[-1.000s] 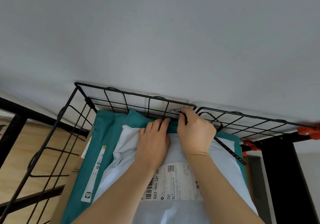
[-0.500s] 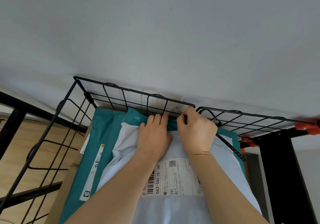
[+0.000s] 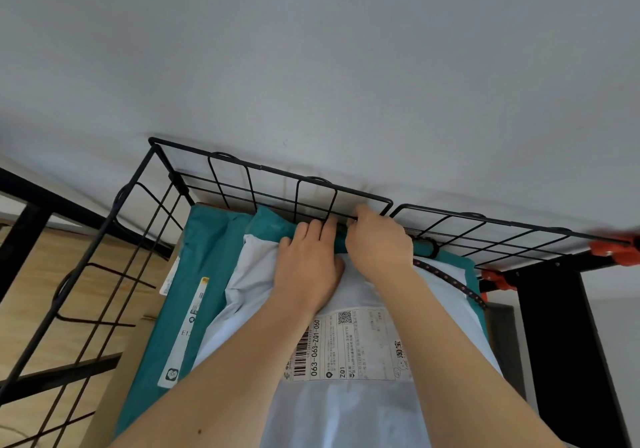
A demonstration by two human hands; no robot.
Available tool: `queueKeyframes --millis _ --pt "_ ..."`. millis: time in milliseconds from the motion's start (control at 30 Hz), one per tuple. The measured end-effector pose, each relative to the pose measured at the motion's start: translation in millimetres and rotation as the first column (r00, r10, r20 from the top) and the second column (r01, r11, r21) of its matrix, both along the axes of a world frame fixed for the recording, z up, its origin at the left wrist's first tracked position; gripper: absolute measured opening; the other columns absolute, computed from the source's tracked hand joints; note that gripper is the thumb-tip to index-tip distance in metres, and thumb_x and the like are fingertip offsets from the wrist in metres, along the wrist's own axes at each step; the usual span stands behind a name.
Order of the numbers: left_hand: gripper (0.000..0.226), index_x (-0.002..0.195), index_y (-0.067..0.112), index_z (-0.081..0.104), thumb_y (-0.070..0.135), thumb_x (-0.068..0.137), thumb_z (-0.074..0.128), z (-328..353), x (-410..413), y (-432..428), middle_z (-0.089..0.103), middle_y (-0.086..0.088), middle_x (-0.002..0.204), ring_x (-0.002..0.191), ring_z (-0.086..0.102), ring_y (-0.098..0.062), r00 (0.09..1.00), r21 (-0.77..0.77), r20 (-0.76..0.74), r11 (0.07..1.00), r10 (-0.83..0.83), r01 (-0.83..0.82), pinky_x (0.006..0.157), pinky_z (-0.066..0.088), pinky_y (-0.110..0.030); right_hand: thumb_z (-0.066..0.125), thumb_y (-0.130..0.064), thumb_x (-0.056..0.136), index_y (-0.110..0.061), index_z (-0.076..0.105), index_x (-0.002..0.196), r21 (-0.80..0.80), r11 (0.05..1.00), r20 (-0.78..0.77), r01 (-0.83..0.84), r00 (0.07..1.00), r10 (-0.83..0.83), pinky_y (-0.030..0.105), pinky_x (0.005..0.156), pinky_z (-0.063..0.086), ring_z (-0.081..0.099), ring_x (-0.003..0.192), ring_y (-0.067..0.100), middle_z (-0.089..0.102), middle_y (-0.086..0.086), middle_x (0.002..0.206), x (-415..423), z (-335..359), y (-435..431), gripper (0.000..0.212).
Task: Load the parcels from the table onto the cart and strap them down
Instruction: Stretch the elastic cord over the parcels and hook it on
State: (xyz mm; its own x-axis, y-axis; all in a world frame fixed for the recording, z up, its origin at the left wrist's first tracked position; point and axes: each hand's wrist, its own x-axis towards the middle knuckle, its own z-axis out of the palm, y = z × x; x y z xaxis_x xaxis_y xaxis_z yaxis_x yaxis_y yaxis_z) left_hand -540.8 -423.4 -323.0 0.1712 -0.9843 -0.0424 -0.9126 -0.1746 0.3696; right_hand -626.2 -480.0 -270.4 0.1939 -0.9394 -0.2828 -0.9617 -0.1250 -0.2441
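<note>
Fingers [image 3: 363,214] of right hand [image 3: 379,240] pinched on black wire cart panel [image 3: 298,177]; left hand [image 3: 308,267] flat, fingers together, pressing pale grey plastic mailer [image 3: 346,409] over teal parcel [image 3: 207,236], mid-frame; dark speckled elastic strap [image 3: 450,283] right.

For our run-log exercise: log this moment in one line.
stage: strapping | left hand: pressing white parcel | right hand: at cart rail | strap: across parcel

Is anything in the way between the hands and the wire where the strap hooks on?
Nothing visible is. The right hand is already up against the cart's far wire rail, with the left hand beside it on the white parcel. The hook itself is hidden under the fingers.
</note>
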Motion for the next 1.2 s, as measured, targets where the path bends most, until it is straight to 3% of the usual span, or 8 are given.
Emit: queueKeyframes --millis 233,333,433,600,900,1000,1067,1200 --pt "0.057 0.144 0.026 0.03 0.025 0.089 0.045 1.0 3.8 0.5 0.049 0.001 0.129 0.116 0.042 -0.02 0.998 0.018 -0.059 1.0 -0.011 0.012 0.089 0.035 -0.032 0.033 -0.021 0.098 -0.014 0.05 0.118 0.128 0.991 0.099 0.035 0.994 -0.048 0.036 0.075 0.043 0.056 0.097 0.034 0.063 0.014 0.107 -7.3 0.4 -4.1 0.028" --pt "0.045 0.132 0.026 0.051 0.015 0.088 0.051 5.2 7.1 1.1 0.057 0.002 0.119 0.11 0.05 -0.018 0.917 -0.02 -0.386 0.994 0.095 -0.112 0.092 0.041 -0.033 0.033 -0.017 0.096 -0.02 0.051 0.123 0.134 0.99 0.11 0.035 0.993 -0.05 0.037 0.079 0.046 0.056 0.1 0.033 0.063 0.012 0.111 -9.0 1.6 -3.6 0.032" --pt "0.025 0.106 0.025 0.069 0.016 0.089 0.054 12.7 7.9 -4.6 0.065 0.005 0.104 0.095 0.058 -0.01 0.688 0.064 -0.683 0.958 0.245 -0.278 0.089 0.047 -0.033 0.033 -0.019 0.097 -0.024 0.049 0.13 0.158 0.986 0.132 0.045 0.989 -0.066 0.039 0.087 0.046 0.055 0.108 0.033 0.061 0.01 0.12 -11.1 4.9 -0.9 0.037" --pt "0.019 0.096 0.035 0.073 0.038 0.084 0.059 14.5 1.6 -14.9 0.069 0.007 0.097 0.098 0.06 -0.016 0.836 0.191 -0.506 0.973 0.211 -0.13 0.081 0.044 -0.032 0.035 -0.017 0.088 -0.025 0.05 0.131 0.268 0.962 0.134 0.055 0.987 -0.094 0.041 0.092 0.047 0.058 0.105 0.033 0.061 0.009 0.121 -10.3 13.6 -4.2 0.046" --pt "0.022 0.101 0.031 0.072 0.034 0.088 0.054 21.9 -5.2 -28.1 0.07 0.004 0.104 0.108 0.057 -0.02 0.762 0.334 -0.559 0.93 0.327 -0.154 0.087 0.041 -0.033 0.039 -0.016 0.085 -0.019 0.05 0.129 0.291 0.955 0.13 0.051 0.987 -0.093 0.037 0.085 0.046 0.057 0.103 0.032 0.064 0.014 0.11 -9.8 18.2 -2.3 0.046" --pt "0.017 0.091 0.028 0.073 0.035 0.087 0.058 22.0 -5.5 -28.4 0.071 0.003 0.096 0.102 0.06 -0.021 0.745 0.325 -0.575 0.93 0.338 -0.171 0.088 0.044 -0.035 0.04 -0.017 0.089 -0.017 0.049 0.123 0.179 0.984 0.035 0.006 0.999 -0.013 0.032 0.071 0.037 0.054 0.094 0.033 0.062 0.012 0.109 -12.8 25.3 8.7 0.035" --pt "0.014 0.081 0.029 0.07 0.038 0.085 0.06 26.1 -4.5 -31.1 0.071 0.002 0.091 0.098 0.061 -0.022 0.736 0.343 -0.58 0.924 0.348 -0.167 0.087 0.045 -0.036 0.041 -0.016 0.09 -0.023 0.044 0.134 0.052 0.999 -0.008 -0.016 1.0 0.016 0.031 0.069 0.037 0.056 0.098 0.033 0.062 0.01 0.109 -19.0 31.7 20.2 0.044" --pt "0.012 0.074 0.022 0.065 0.031 0.081 0.062 45.6 1.3 -28.0 0.064 -0.006 0.098 0.103 0.053 -0.027 0.927 0.281 -0.302 0.95 0.222 -0.136 0.079 0.037 -0.032 0.046 -0.008 0.086 -0.029 0.051 0.133 -0.193 0.979 0.096 0.06 0.994 -0.042 0.03 0.067 0.041 0.06 0.093 0.032 0.057 0.0 0.124 -38.9 40.9 36.1 0.052"
